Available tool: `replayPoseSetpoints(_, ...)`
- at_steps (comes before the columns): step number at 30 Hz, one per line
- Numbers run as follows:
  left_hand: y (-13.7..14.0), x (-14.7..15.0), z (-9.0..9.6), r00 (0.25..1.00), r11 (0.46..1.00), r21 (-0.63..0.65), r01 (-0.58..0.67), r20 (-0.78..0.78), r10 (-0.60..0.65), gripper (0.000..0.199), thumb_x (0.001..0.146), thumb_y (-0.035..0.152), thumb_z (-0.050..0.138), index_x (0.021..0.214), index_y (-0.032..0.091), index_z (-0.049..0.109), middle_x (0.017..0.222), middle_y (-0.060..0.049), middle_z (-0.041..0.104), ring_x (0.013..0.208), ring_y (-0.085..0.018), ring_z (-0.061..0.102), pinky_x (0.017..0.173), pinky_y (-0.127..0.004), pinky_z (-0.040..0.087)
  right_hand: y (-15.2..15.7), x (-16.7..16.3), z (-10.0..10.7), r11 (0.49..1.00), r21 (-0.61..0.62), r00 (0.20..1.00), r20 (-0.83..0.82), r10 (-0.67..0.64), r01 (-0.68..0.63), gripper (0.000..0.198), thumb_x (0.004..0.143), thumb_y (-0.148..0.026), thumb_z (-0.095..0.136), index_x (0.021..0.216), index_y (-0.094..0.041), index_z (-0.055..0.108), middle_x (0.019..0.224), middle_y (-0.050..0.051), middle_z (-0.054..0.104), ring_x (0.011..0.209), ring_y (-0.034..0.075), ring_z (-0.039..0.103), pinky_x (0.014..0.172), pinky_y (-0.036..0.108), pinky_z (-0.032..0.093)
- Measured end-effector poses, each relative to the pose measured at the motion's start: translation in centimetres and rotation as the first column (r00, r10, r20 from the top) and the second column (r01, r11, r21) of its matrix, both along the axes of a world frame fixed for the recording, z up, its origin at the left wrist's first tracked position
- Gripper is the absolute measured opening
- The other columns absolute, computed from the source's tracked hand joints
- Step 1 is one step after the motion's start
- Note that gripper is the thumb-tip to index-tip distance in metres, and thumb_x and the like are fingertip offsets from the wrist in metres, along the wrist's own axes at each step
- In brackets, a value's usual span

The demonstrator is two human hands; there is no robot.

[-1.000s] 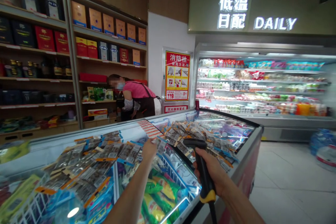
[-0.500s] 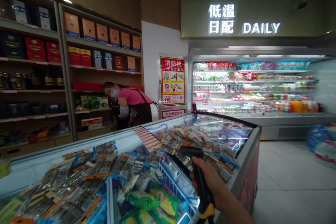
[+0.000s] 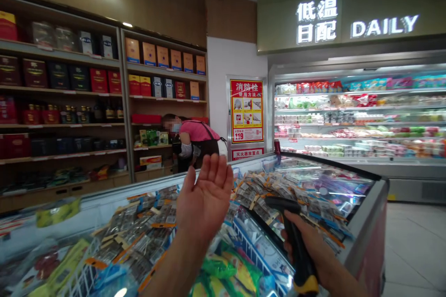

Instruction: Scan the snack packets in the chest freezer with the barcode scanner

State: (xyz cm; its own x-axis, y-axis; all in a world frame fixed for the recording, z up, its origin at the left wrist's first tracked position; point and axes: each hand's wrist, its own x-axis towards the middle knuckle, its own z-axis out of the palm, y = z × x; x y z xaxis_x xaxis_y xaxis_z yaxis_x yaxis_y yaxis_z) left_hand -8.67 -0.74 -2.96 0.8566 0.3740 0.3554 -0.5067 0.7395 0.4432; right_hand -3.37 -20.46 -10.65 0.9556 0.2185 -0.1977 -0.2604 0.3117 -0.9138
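My right hand (image 3: 310, 241) is wrapped round the grip of a black and yellow handheld barcode scanner (image 3: 300, 246), held over the right part of a chest freezer (image 3: 362, 227). My left hand (image 3: 205, 195) is raised above the freezer, palm up and fingers stretched out, with nothing in it. Below and around the hands lie many flat brown packets with orange and blue edges (image 3: 139, 227). Green and yellow bags (image 3: 230, 264) sit in a white wire basket (image 3: 252, 250) between my two forearms. My left forearm hides part of the packets.
Behind the freezer a person in a pink top and dark apron (image 3: 198, 132) bends toward shelves of boxed goods (image 3: 167, 72). A red and yellow sign (image 3: 246, 111) hangs on the wall. A lit open chiller (image 3: 348, 162) stands at the back right, beyond the tiled floor (image 3: 407, 241).
My left hand has come into view, raised with its palm open. The view has turned left, so the scene sits further right. My right hand still grips the scanner.
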Motion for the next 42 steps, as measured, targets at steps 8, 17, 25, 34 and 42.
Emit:
replayPoseSetpoints(8, 2.8, 4.1, -1.9, 0.998, 0.989, -0.144, -0.01, -0.07, 0.0, 0.056, 0.081, 0.05, 0.025, 0.116, 0.011, 0.043, 0.119, -0.019, 0.047, 0.109, -0.021, 0.048, 0.083, -0.037, 0.044, -1.6, 0.7, 0.2, 1.0, 0.021, 1.0, -0.008, -0.017, 0.017, 0.022, 0.07, -0.038, 0.057, 0.075, -0.018, 0.049, 0.045, -0.005, 0.05, 0.033, 0.008, 0.044, 0.03, 0.019, 0.036)
replayPoseSetpoints(17, 3.5, 8.5, -11.8, 0.668, -0.193, 0.976, -0.101, 0.211, 0.714, 0.039, 0.066, 0.031, 0.057, 0.103, 0.017, 0.056, 0.124, -0.011, 0.045, 0.123, -0.029, 0.026, 0.101, -0.046, 0.014, -3.1, 0.9, 0.5, 0.998, 0.054, 0.999, -0.033, -0.011, 0.013, 0.017, 0.071, -0.034, 0.056, 0.072, -0.019, 0.049, 0.044, -0.006, 0.048, 0.032, 0.007, 0.045, 0.03, 0.017, 0.036)
replayPoseSetpoints(25, 2.4, 8.5, -13.2, 0.707, -0.681, 0.699, 0.218, 0.369, 0.604, 0.044, 0.078, 0.045, 0.039, 0.111, 0.021, 0.054, 0.12, -0.01, 0.05, 0.12, -0.03, 0.03, 0.097, -0.053, 0.014, -3.0, 1.1, 0.3, 0.998, 0.056, 0.999, -0.028, 0.019, -0.017, 0.017, 0.07, -0.033, 0.058, 0.071, -0.019, 0.049, 0.044, -0.005, 0.049, 0.032, 0.007, 0.046, 0.029, 0.017, 0.035)
replayPoseSetpoints(34, 6.5, 7.3, -13.0, 0.573, -0.467, 0.872, 0.147, 0.309, 0.759, 0.032, 0.073, 0.043, 0.048, 0.093, 0.022, 0.061, 0.095, -0.01, 0.062, 0.105, -0.029, 0.045, 0.096, -0.051, 0.014, -2.5, 0.1, 0.5, 0.998, -0.009, 0.998, 0.003, 0.06, -0.06, 0.018, 0.071, -0.035, 0.056, 0.074, -0.018, 0.05, 0.046, -0.004, 0.05, 0.033, 0.008, 0.045, 0.03, 0.019, 0.037)
replayPoseSetpoints(42, 6.5, 9.5, -10.5, 0.542, -0.237, 0.942, 0.236, 0.075, 0.837, 0.026, 0.033, 0.014, 0.073, 0.049, 0.017, 0.051, 0.063, -0.01, 0.062, 0.091, -0.038, 0.053, 0.087, -0.053, 0.026, -0.5, -1.6, 1.4, 0.993, -0.072, 0.995, 0.031, 0.092, -0.089, 0.021, 0.071, -0.038, 0.055, 0.073, -0.018, 0.048, 0.046, -0.004, 0.051, 0.032, 0.008, 0.044, 0.029, 0.018, 0.035)
